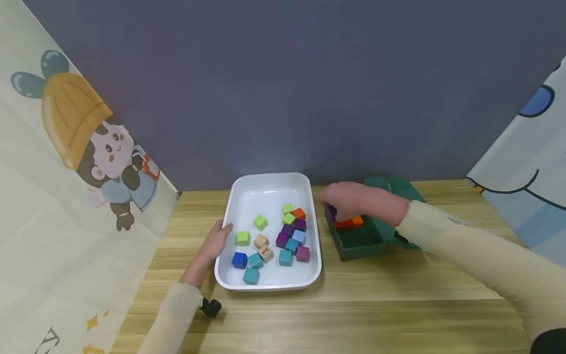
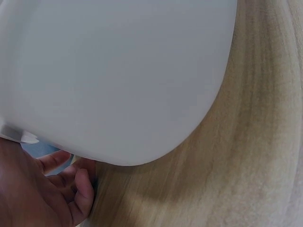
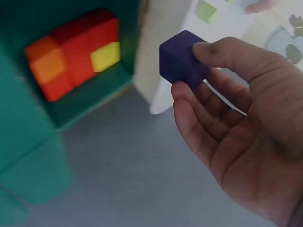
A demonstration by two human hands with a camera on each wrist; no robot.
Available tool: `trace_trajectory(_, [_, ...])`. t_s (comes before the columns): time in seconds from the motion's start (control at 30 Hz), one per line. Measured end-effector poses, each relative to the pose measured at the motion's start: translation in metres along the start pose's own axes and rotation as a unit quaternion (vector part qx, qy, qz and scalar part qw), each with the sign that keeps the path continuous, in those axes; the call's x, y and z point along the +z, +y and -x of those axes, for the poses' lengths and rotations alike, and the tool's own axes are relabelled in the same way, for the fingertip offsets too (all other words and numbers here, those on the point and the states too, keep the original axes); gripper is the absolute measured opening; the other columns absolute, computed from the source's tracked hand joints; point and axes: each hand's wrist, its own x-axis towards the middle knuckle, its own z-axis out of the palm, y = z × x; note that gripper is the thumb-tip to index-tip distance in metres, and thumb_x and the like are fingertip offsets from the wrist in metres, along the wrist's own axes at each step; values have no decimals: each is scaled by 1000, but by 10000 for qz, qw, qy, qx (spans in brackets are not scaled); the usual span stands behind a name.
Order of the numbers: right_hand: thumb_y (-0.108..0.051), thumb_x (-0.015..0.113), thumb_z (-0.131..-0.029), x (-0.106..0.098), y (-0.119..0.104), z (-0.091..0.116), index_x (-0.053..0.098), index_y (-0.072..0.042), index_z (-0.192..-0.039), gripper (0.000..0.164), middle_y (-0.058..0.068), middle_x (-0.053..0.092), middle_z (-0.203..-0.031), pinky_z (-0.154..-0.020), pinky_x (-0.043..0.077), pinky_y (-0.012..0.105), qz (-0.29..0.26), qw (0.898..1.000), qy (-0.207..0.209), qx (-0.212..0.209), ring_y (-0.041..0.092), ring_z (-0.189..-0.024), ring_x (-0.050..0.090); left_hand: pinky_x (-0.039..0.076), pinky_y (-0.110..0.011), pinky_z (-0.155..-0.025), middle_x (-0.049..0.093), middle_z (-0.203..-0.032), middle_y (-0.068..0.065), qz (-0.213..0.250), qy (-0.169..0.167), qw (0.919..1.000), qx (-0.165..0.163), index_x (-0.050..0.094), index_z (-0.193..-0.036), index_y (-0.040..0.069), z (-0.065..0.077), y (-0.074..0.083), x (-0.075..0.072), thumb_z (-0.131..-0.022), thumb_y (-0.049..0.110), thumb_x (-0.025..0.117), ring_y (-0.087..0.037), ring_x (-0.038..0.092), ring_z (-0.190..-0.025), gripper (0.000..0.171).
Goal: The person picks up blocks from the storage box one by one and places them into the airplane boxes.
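Note:
Between the thumb and fingers of my right hand [image 3: 255, 99] is a purple cube [image 3: 182, 59]. In the head view that hand [image 1: 347, 199] is over the far left corner of an open green box [image 1: 360, 253]. Inside the box, red blocks [image 3: 83, 56], an orange block [image 3: 47, 66] and a yellow block [image 3: 106, 56] sit together along one side. My left hand [image 1: 216, 239] grips the left edge of a white tray [image 1: 261, 184], thumb over the rim. From the left wrist view, its curled fingers [image 2: 84, 191] show by the tray's wall [image 2: 123, 94].
Several cubes lie loose in the tray, among them a green cube [image 1: 260, 222], a blue cube [image 1: 240, 260] and a wooden cube [image 1: 265, 253]. The box's green lid [image 1: 400, 189] is folded back to the right. A dark wall [image 1: 309, 88] stands behind the wooden table [image 1: 345, 305].

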Motion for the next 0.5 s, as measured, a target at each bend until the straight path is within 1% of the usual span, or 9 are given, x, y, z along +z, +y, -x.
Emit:
trace_trajectory(0.07, [-5, 77, -77, 7, 8, 6, 62, -12, -90, 21, -1, 55, -78, -55, 44, 26, -52, 10000, -7, -76, 18, -66, 49, 48, -55, -93, 45, -134, -30, 23, -5, 10000, 6, 33, -140, -5, 1, 1, 0, -104, 33, 34, -43, 50, -120, 53])
trace_trajectory(0.13, [-3, 76, -76, 15, 16, 11, 61, -9, -92, 23, 0, 56, -81, -55, 43, 26, -137, 9996, 7, -257, 17, -66, 48, 48, -55, -94, 44, -135, -31, 37, -22, 10000, 13, 32, -141, -6, 1, 1, -1, -104, 33, 33, -44, 49, -120, 54])
trace_trajectory(0.23, [-2, 77, -75, 27, 23, 12, 59, -7, -97, 28, 1, 59, -86, -58, 47, 28, -220, 9986, 62, -472, 16, -68, 50, 48, -55, -94, 44, -135, -31, 51, -21, 10000, -14, 31, -142, -6, 1, 1, -2, -105, 33, 33, -44, 49, -120, 54])
trace_trajectory(0.37, [-5, 80, -76, 41, 28, 9, 56, -7, -103, 36, 2, 61, -88, -63, 53, 29, -313, 9986, 59, -433, 14, -70, 54, 48, -55, -94, 44, -135, -30, 27, -28, 10000, -30, 32, -142, -6, 0, 1, -2, -105, 33, 32, -44, 50, -120, 53])
trace_trajectory(0.5, [-4, 79, -78, 53, 31, 7, 54, -8, -105, 38, 0, 59, -85, -59, 51, 28, -434, 9982, 23, -408, 12, -67, 53, 49, -54, -93, 44, -135, -31, 27, -48, 10000, -58, 31, -142, -5, 0, 0, -2, -105, 33, 32, -44, 50, -120, 54])
